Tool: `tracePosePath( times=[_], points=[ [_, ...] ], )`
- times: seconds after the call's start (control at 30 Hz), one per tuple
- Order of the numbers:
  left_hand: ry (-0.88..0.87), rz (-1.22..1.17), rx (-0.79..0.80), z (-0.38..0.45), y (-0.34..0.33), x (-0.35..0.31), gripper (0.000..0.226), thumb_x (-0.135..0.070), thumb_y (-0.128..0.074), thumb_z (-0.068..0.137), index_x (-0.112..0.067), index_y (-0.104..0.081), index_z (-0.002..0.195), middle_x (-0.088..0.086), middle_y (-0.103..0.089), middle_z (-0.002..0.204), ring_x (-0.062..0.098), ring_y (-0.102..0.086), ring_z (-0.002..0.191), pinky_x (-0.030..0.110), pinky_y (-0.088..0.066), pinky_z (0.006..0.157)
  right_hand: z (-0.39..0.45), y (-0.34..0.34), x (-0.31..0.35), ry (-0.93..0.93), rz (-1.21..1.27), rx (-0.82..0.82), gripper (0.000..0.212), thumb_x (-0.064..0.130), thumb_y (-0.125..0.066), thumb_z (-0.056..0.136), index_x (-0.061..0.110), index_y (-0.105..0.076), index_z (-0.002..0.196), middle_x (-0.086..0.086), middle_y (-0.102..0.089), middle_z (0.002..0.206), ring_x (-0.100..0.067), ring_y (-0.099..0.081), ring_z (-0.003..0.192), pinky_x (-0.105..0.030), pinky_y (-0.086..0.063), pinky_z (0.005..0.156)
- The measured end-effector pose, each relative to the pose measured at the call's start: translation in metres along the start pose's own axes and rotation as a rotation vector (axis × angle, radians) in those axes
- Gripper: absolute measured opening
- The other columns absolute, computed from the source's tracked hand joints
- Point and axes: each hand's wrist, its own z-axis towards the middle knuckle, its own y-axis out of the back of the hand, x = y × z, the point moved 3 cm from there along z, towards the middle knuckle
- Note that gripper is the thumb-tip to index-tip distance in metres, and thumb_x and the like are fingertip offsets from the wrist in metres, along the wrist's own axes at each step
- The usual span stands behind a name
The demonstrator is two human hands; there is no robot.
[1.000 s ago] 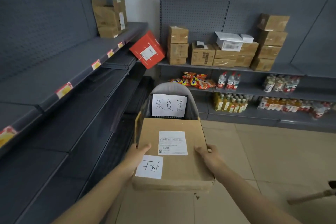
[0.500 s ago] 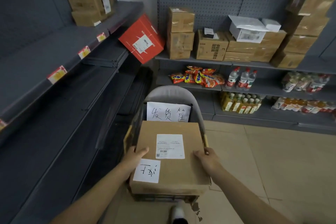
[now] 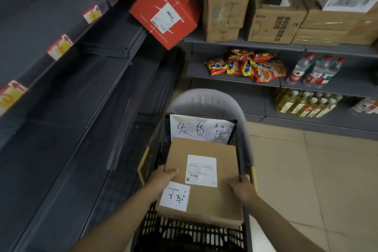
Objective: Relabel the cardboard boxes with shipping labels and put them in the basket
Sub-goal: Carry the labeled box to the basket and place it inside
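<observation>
A flat brown cardboard box (image 3: 206, 200) sits partly inside the black mesh basket (image 3: 184, 233), tilted with its near end higher. On its lid are a printed shipping label (image 3: 201, 170) and a handwritten white note (image 3: 175, 196). My left hand (image 3: 162, 178) grips the box's left edge, thumb on the lid. My right hand (image 3: 242, 187) grips its right edge. A handwritten paper sign (image 3: 201, 129) hangs on the basket's far wall.
The basket rests on a grey chair (image 3: 206, 98). Dark grey shelving (image 3: 61, 80) runs along the left. A red box (image 3: 165, 8) leans at the corner. Brown cartons (image 3: 272, 16), snack bags (image 3: 245, 66) and bottles (image 3: 315, 71) fill the far shelves. Beige floor tiles (image 3: 327, 180) lie right.
I have stepped closer and both hands have lowered the box from above the basket down into it. The view has tilted downward.
</observation>
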Motion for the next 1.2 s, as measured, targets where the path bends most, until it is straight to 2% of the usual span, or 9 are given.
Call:
tracePosePath(
  times=[0.1,0.23,0.33,0.43,0.5,0.57,0.73,0.87,1.2],
  points=[
    [0.049,0.047,0.013,0.031,-0.001,-0.006,0.04,-0.029,-0.059,0.093,-0.013,-0.052,0.13,0.004,-0.066,0.11,0.022,-0.066,0.095,0.033,-0.053,0.083,0.028,-0.01,0.004,-0.067,-0.059,0.015,0.049,0.026,-0.049,0.097,0.005,-0.038,0.14,-0.018,-0.054,0.131,-0.035,-0.055,0.114,-0.044,-0.046,0.096],
    [0.096,0.099,0.041,0.071,-0.006,-0.009,0.039,-0.022,-0.054,0.094,-0.01,-0.05,0.132,0.009,-0.064,0.117,0.026,-0.063,0.105,0.043,-0.05,0.097,0.059,-0.021,0.007,-0.11,-0.128,-0.002,0.048,0.019,-0.042,0.098,0.003,-0.034,0.143,-0.02,-0.052,0.133,-0.036,-0.054,0.115,-0.04,-0.047,0.091],
    [0.147,0.13,0.015,0.096,-0.011,-0.006,0.032,-0.017,-0.053,0.094,-0.009,-0.053,0.125,0.01,-0.065,0.11,0.027,-0.064,0.099,0.044,-0.052,0.094,0.081,-0.03,0.01,-0.175,-0.199,-0.012,0.051,0.02,-0.039,0.098,0.006,-0.027,0.146,-0.019,-0.048,0.137,-0.036,-0.052,0.119,-0.039,-0.044,0.093],
    [0.183,0.15,-0.03,0.123,-0.014,-0.001,0.029,-0.014,-0.049,0.092,-0.008,-0.055,0.12,0.011,-0.066,0.1,0.025,-0.065,0.088,0.036,-0.055,0.078,0.106,-0.043,0.012,-0.223,-0.216,-0.01,0.052,0.02,-0.039,0.097,0.009,-0.027,0.147,-0.019,-0.048,0.137,-0.036,-0.051,0.119,-0.041,-0.045,0.096],
    [0.197,0.159,-0.073,0.142,-0.017,0.001,0.029,-0.012,-0.046,0.093,-0.006,-0.054,0.121,0.007,-0.062,0.092,0.018,-0.059,0.076,0.026,-0.045,0.058,0.124,-0.051,0.01,-0.261,-0.206,-0.025,0.051,0.02,-0.037,0.098,0.012,-0.027,0.147,-0.02,-0.044,0.141,-0.038,-0.047,0.123,-0.043,-0.044,0.1],
    [0.207,0.158,-0.092,0.162,-0.022,0.005,0.03,-0.01,-0.045,0.093,0.0,-0.053,0.121,0.007,-0.057,0.087,0.016,-0.053,0.069,0.024,-0.036,0.053,0.143,-0.059,0.005,-0.296,-0.2,-0.034,0.051,0.019,-0.039,0.098,0.011,-0.027,0.147,-0.021,-0.04,0.144,-0.04,-0.043,0.127,-0.045,-0.039,0.105],
    [0.235,0.193,-0.097,0.206,-0.031,0.02,0.03,-0.008,-0.044,0.092,0.003,-0.055,0.117,0.013,-0.06,0.092,0.024,-0.056,0.077,0.026,-0.041,0.061,0.18,-0.077,-0.006,-0.326,-0.177,-0.057,0.055,0.012,-0.042,0.096,0.008,-0.026,0.149,-0.022,-0.04,0.145,-0.04,-0.04,0.131,-0.044,-0.033,0.11],
    [0.252,0.217,-0.098,0.23,-0.038,0.032,0.032,-0.01,-0.045,0.093,-0.001,-0.054,0.122,0.018,-0.062,0.114,0.033,-0.06,0.101,0.037,-0.05,0.089,0.196,-0.086,-0.015,-0.313,-0.19,-0.058,0.053,0.01,-0.045,0.096,0.006,-0.03,0.147,-0.022,-0.044,0.142,-0.04,-0.043,0.129,-0.04,-0.034,0.107],
    [0.229,0.19,-0.081,0.264,-0.05,0.028,0.041,-0.005,-0.045,0.093,-0.005,-0.046,0.134,0.016,-0.057,0.127,0.031,-0.057,0.113,0.044,-0.046,0.1,0.224,-0.086,-0.016,-0.245,-0.085,0.02,0.052,0.005,-0.047,0.092,0.009,-0.037,0.143,-0.016,-0.051,0.137,-0.035,-0.051,0.121,-0.04,-0.042,0.102]
  ],
)
